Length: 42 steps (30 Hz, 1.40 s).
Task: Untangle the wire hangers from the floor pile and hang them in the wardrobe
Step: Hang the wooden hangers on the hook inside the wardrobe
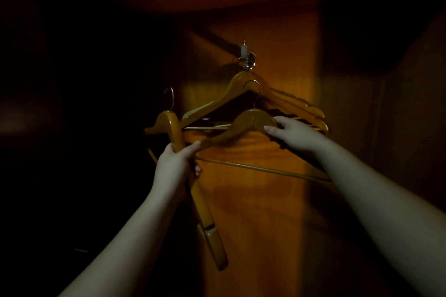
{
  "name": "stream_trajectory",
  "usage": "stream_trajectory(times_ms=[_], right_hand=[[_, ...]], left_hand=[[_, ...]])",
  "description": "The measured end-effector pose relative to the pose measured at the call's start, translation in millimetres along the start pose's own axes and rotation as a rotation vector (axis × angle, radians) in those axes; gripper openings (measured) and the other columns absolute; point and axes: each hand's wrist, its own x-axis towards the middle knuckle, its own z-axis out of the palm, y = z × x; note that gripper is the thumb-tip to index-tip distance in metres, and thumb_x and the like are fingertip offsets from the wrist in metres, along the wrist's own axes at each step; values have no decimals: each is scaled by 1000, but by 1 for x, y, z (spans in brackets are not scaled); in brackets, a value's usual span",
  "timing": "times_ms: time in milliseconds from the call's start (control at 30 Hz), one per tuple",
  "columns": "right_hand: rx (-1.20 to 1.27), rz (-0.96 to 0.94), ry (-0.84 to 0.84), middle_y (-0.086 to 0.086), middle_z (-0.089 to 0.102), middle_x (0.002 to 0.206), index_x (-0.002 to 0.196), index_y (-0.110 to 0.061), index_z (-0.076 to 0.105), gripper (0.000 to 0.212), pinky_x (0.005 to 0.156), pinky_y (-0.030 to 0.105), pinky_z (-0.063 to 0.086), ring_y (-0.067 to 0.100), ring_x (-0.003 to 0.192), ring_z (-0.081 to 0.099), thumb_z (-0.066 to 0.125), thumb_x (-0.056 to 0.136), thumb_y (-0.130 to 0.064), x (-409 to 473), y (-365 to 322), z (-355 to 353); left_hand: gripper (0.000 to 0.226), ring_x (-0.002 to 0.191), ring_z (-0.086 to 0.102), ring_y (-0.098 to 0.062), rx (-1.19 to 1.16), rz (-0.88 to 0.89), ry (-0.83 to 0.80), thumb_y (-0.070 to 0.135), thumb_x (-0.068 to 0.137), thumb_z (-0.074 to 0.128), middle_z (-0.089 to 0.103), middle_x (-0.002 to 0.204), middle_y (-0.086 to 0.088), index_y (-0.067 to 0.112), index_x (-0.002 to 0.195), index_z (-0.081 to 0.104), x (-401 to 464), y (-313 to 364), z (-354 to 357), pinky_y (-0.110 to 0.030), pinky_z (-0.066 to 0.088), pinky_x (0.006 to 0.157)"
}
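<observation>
While right hand (293,131) grips hanger (251,120) just below wall hook (247,59), left hand (177,163) grips spare hanger (179,142); hanging step; next: lift wire loop onto hook, already crowded with hung hangers (243,79)

Wall hook (246,56): far centre, on wardrobe panel (253,188). Hung hangers (231,94): on the hook, against the panel. Middle hanger (243,123): in front of these, just below; right hand (293,134) on its right shoulder. Turned hanger (176,137): left, edge-on, in left hand (175,164), lower arm nearest.
</observation>
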Motion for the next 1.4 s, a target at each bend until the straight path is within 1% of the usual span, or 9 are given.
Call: stream_trajectory(times_ms=[133, 233, 333, 567, 633, 800, 1000, 1200, 1400], right_hand=[[24, 32, 32, -5, 61, 89, 111, -25, 56, 20, 66, 27, 48, 14, 78, 60, 50, 98, -40, 5, 2, -21], [52, 40, 88, -2, 67, 92, 102, -30, 60, 18, 75, 33, 47, 19, 81, 63, 52, 96, -44, 11, -1, -37], [158, 79, 121, 0, 69, 99, 118, -27, 60, 30, 82, 34, 47, 20, 88, 66, 56, 95, -44, 19, -6, -53], [239, 101, 173, 5, 70, 106, 134, -23, 54, 46, 78, 34, 48, 23, 93, 68, 58, 93, -44, 46, -18, -71], [243, 97, 190, 5, 70, 106, 131, -22, 56, 44, 75, 32, 49, 22, 90, 68, 60, 93, -42, 55, -22, -71], [168, 81, 210, 4, 68, 107, 113, -22, 61, 29, 92, 45, 51, 25, 94, 66, 61, 92, -42, 74, -30, -68], [89, 47, 198, 4, 65, 114, 118, -23, 59, 28, 88, 41, 50, 24, 99, 62, 59, 94, -37, 87, -34, -61], [68, -8, 203, -2, 66, 98, 118, -21, 53, 29, 68, 26, 41, 18, 89, 60, 64, 92, -27, 96, -27, -47], [45, -8, 298, -6, 62, 88, 114, -26, 50, 24, 64, 28, 43, 16, 79, 59, 61, 93, -34, 103, -21, -40]], left_hand=[[20, 48, 55, -16, 14, 35, -8, 25, 91, 69, 64, 71, -7, 14, 102, 56, 8, 10, 8, -29, 47, 49], [21, 49, 55, -17, 15, 65, -17, 24, 91, 68, 65, 71, -7, 13, 103, 57, 14, 18, 12, -29, 47, 49], [22, 49, 54, -16, -26, 73, -25, 23, 91, 69, 62, 69, -5, 13, 105, 56, 18, 25, 16, -28, 45, 48], [21, 49, 54, -16, -1, 85, -18, 25, 91, 69, 61, 71, -6, 15, 102, 55, 26, 33, 24, -28, 46, 47], [20, 49, 54, -16, -5, 87, -33, 24, 91, 69, 62, 72, -8, 14, 102, 56, 27, 33, 26, -27, 45, 47], [24, 49, 54, -16, -16, 78, -56, 24, 90, 69, 63, 75, -10, 13, 106, 55, 31, 34, 28, -27, 45, 47], [22, 48, 53, -15, -11, 69, -55, 23, 91, 69, 61, 73, -8, 14, 106, 55, 31, 35, 29, -27, 45, 47], [21, 47, 53, -15, -3, 62, -43, 22, 91, 68, 61, 69, -7, 13, 105, 55, 31, 33, 25, -25, 44, 44], [22, 48, 53, -15, -7, 60, -56, 22, 91, 69, 61, 72, -8, 13, 105, 54, 30, 31, 23, -26, 43, 44]])
